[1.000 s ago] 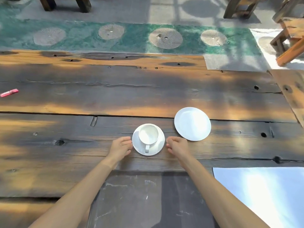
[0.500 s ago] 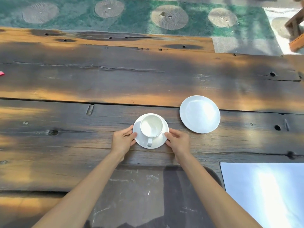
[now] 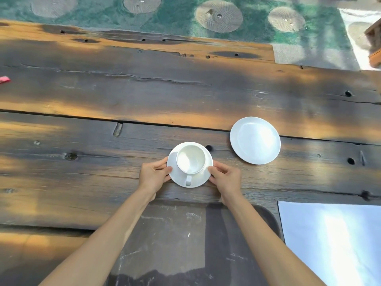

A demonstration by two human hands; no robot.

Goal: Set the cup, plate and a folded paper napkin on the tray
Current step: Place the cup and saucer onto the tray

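Two hands [image 3: 154, 174] [image 3: 225, 178] pinch the saucer [image 3: 198, 178] — plate [image 3: 255, 140] just beside.

A weathered wooden worktop [image 3: 144, 96] of dark planks with cracks and knot holes stretches ahead of the hands, dappled with sunlight. Far to their left, at the frame's edge, lies a small pink object [image 3: 4, 79]. Beyond the worktop's far edge, a green mat [image 3: 181, 21] with round stone discs [image 3: 219, 15] covers the ground.

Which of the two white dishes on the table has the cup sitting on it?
The smaller saucer, held at its edges between the left hand and right hand, carries the cup. The plate farther right is bare.
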